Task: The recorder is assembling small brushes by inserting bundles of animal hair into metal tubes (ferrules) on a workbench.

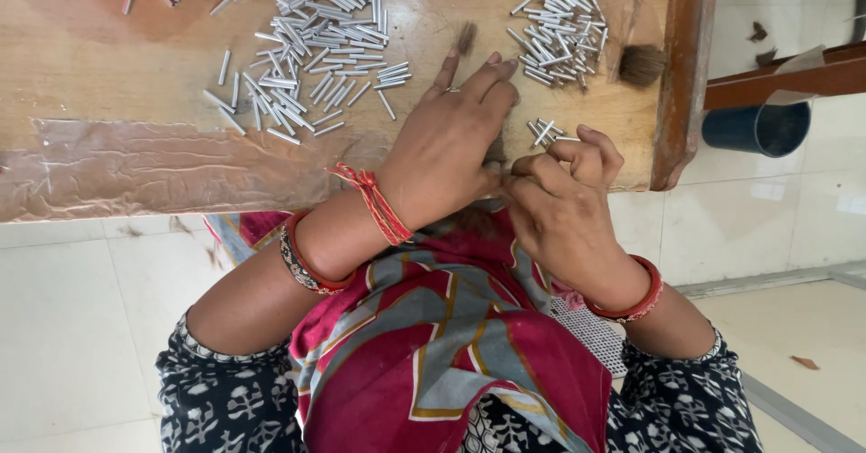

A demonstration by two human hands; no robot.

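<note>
My left hand (446, 151), with a ring and a red thread at the wrist, lies over the front edge of the wooden table (108, 74), its thumb pressed toward my right hand. My right hand (561, 208) is curled, its fingertips meeting the left thumb. Pinched between them is a small tuft of brown fibres (494, 152), mostly hidden. A few short metal tubes (544, 131) lie just beyond my right fingers. Farther back are a large heap of the same tubes (311, 42) and a smaller heap (559, 29).
A thin brown tuft (466, 36) and a thicker brown tuft (642, 63) rest on the table near the smaller heap. The table's wooden side rail (686, 74) runs along the right. A dark blue cup (756, 128) hangs beyond it. White floor tiles lie below.
</note>
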